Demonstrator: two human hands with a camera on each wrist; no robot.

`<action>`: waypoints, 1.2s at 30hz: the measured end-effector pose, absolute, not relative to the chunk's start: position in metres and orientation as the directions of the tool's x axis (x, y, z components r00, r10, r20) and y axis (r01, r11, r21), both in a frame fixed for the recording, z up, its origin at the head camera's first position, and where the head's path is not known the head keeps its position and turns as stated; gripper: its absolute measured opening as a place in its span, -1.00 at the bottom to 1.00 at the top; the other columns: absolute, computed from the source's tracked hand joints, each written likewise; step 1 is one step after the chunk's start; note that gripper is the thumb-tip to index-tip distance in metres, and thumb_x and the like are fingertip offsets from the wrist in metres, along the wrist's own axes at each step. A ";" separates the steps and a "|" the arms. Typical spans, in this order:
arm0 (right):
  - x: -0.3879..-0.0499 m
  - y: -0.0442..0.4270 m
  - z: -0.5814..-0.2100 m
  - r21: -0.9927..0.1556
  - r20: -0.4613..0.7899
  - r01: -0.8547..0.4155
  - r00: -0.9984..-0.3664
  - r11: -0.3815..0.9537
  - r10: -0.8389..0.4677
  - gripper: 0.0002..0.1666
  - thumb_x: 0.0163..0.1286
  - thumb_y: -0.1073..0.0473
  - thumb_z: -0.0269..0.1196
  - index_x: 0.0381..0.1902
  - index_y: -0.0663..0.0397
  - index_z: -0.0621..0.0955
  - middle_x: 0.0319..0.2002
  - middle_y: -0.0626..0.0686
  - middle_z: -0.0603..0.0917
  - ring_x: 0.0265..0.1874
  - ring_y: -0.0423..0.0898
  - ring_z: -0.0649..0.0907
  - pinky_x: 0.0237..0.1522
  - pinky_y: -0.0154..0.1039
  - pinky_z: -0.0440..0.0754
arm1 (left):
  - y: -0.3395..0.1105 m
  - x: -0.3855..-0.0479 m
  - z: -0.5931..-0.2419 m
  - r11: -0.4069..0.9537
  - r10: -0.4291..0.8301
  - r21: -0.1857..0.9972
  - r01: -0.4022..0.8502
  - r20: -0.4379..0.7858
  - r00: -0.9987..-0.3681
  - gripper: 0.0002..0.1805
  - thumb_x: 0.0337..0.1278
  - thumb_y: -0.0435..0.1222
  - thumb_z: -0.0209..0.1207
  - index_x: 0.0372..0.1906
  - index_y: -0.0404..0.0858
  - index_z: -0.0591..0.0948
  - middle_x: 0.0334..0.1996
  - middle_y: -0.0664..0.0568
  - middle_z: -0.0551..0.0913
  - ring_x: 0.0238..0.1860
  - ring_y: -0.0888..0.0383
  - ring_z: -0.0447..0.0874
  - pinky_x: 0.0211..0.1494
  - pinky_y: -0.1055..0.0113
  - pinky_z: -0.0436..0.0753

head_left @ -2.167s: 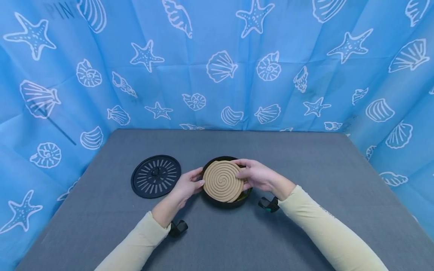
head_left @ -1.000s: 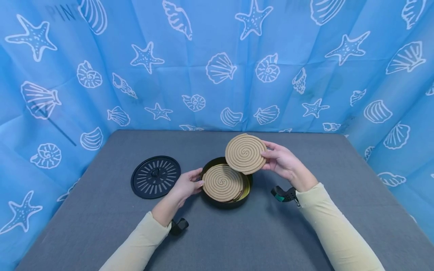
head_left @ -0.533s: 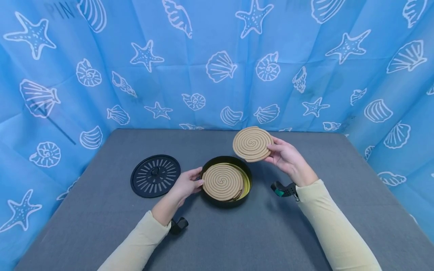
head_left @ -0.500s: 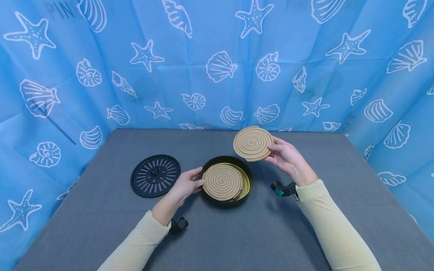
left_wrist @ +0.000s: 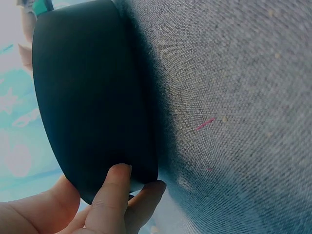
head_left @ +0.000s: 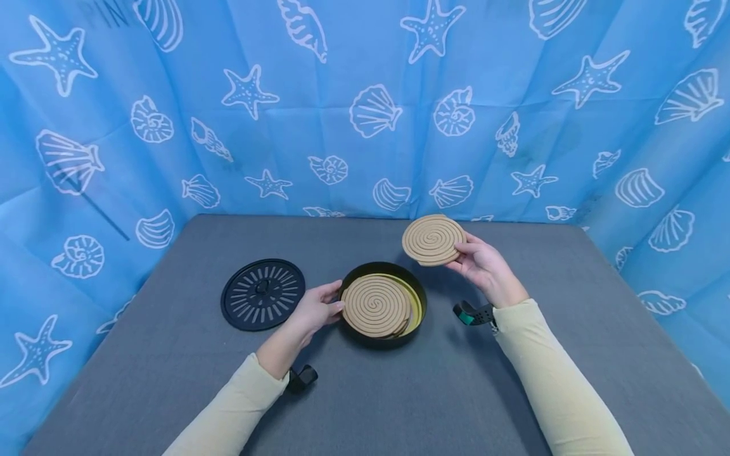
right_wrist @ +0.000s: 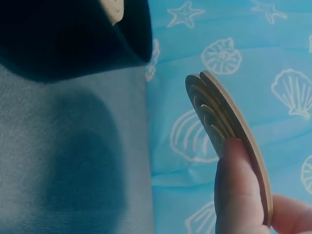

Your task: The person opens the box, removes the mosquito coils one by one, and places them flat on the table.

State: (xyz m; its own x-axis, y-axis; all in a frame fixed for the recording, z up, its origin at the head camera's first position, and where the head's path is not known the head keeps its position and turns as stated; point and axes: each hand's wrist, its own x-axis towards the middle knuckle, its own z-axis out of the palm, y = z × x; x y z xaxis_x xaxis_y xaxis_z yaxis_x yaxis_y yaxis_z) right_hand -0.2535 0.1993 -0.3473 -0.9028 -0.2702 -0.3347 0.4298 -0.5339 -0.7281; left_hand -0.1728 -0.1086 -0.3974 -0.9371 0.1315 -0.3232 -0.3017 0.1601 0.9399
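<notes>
"Three letters can be read: a faint, shadowy PIN [head_left: 111, 14] at the upper left of the blue curtain [head_left: 319, 136]. Any other writing?"

"None I can make out. The curtain is thin, creased cloth printed with white starfish and shells."

"And the right hand [head_left: 483, 266]?"

"Thumb on top, fingers beneath, pinching the held coil [head_left: 433, 239] by its right edge. That coil is in the air, just beyond the far right of the black container [head_left: 383, 344], apart from it."

"What's it like?"

"Tan, matt, a flat spiral of close ridges. Edge-on, in the right wrist view, it shows two layers."

"The left hand [head_left: 313, 310]?"

"Gripping the left side of the container, fingertips against its smooth, dark, curved wall."

"What's inside?"

"Another tan spiral, the lower coil [head_left: 375, 306], lying flat, with a yellow surface [head_left: 419, 304] curving along its right."

"And to the left?"

"A slotted disc [head_left: 263, 295], black and round, its narrow slits radiating about a small raised knob. It lies on the grey woven tablecloth [head_left: 365, 399], near the left hand."
</notes>
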 end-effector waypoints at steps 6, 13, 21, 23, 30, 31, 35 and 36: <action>-0.265 0.202 -0.362 -0.699 -0.365 0.449 -0.893 -0.556 -0.261 -0.30 0.59 0.35 -0.36 0.56 -0.17 -0.23 0.55 0.07 -0.18 0.47 -0.05 0.04 0.30 -0.16 0.22 | -0.108 -0.172 -0.397 0.161 0.130 0.940 -0.300 -0.321 -0.938 -0.43 0.40 -0.51 -0.02 0.46 -0.35 0.21 0.42 -0.30 0.21 0.37 -0.14 0.28 0.22 0.03 0.53; -0.275 0.204 -0.374 -0.647 -0.395 0.472 -0.879 -0.599 -0.266 -0.28 0.58 0.37 -0.40 0.56 -0.21 -0.25 0.55 0.04 -0.22 0.47 -0.07 0.01 0.35 -0.15 0.11 | -0.108 -0.173 -0.397 0.154 0.123 0.941 -0.300 -0.320 -0.939 -0.42 0.39 -0.51 -0.01 0.46 -0.33 0.22 0.42 -0.29 0.21 0.37 -0.14 0.27 0.22 0.04 0.52; -0.285 0.203 -0.380 -0.572 -0.450 0.492 -0.857 -0.657 -0.251 -0.27 0.59 0.36 -0.38 0.55 -0.28 -0.28 0.55 0.02 -0.27 0.48 -0.09 -0.06 0.43 -0.16 0.00 | -0.106 -0.172 -0.397 0.148 0.122 0.943 -0.300 -0.318 -0.940 -0.42 0.38 -0.52 -0.01 0.46 -0.33 0.22 0.41 -0.30 0.22 0.35 -0.14 0.30 0.21 0.04 0.54; -0.288 0.203 -0.381 -0.565 -0.460 0.497 -0.852 -0.658 -0.249 -0.26 0.58 0.36 -0.38 0.55 -0.27 -0.29 0.55 0.02 -0.27 0.48 -0.10 -0.07 0.43 -0.16 0.00 | -0.105 -0.172 -0.397 0.147 0.123 0.942 -0.301 -0.319 -0.940 -0.42 0.38 -0.52 -0.01 0.46 -0.33 0.22 0.41 -0.30 0.22 0.35 -0.14 0.31 0.21 0.04 0.54; -0.299 0.199 -0.385 -0.537 -0.467 0.486 -0.852 -0.689 -0.237 -0.24 0.56 0.40 -0.42 0.54 -0.26 -0.35 0.54 -0.01 -0.32 0.48 -0.10 -0.10 0.44 -0.17 -0.02 | -0.105 -0.173 -0.397 0.141 0.117 0.937 -0.318 -0.335 -0.935 -0.41 0.38 -0.51 -0.01 0.46 -0.31 0.22 0.42 -0.27 0.22 0.36 -0.13 0.31 0.21 0.06 0.54; -0.300 0.199 -0.386 -0.539 -0.469 0.487 -0.851 -0.687 -0.236 -0.23 0.56 0.40 -0.43 0.54 -0.26 -0.35 0.54 -0.01 -0.32 0.49 -0.10 -0.11 0.45 -0.17 -0.03 | -0.106 -0.173 -0.397 0.141 0.112 0.937 -0.320 -0.336 -0.935 -0.41 0.38 -0.51 0.00 0.46 -0.31 0.22 0.42 -0.27 0.22 0.36 -0.12 0.31 0.21 0.06 0.54; -0.305 0.199 -0.389 -0.556 -0.486 0.514 -0.838 -0.654 -0.246 -0.23 0.55 0.42 -0.44 0.53 -0.20 -0.40 0.54 0.00 -0.34 0.49 -0.11 -0.13 0.46 -0.18 -0.08 | -0.106 -0.172 -0.397 0.152 0.101 0.937 -0.315 -0.332 -0.938 -0.41 0.38 -0.51 -0.01 0.46 -0.31 0.22 0.42 -0.27 0.22 0.35 -0.13 0.31 0.20 0.06 0.55; -0.306 0.200 -0.390 -0.558 -0.496 0.524 -0.832 -0.643 -0.247 -0.24 0.55 0.41 -0.44 0.52 -0.18 -0.41 0.54 0.00 -0.34 0.49 -0.11 -0.14 0.46 -0.17 -0.09 | -0.106 -0.173 -0.397 0.154 0.099 0.937 -0.314 -0.330 -0.939 -0.41 0.38 -0.51 0.00 0.46 -0.31 0.22 0.42 -0.27 0.22 0.35 -0.13 0.31 0.20 0.06 0.55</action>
State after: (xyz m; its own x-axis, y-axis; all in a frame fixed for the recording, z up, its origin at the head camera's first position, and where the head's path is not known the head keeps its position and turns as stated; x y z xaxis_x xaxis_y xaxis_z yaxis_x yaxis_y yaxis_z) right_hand -0.3063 0.2002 -0.3896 -0.8324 -0.2471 -0.4960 0.5237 -0.6433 -0.5585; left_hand -0.1725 -0.1064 -0.3970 -0.9386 0.0995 -0.3305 -0.3137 0.1537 0.9370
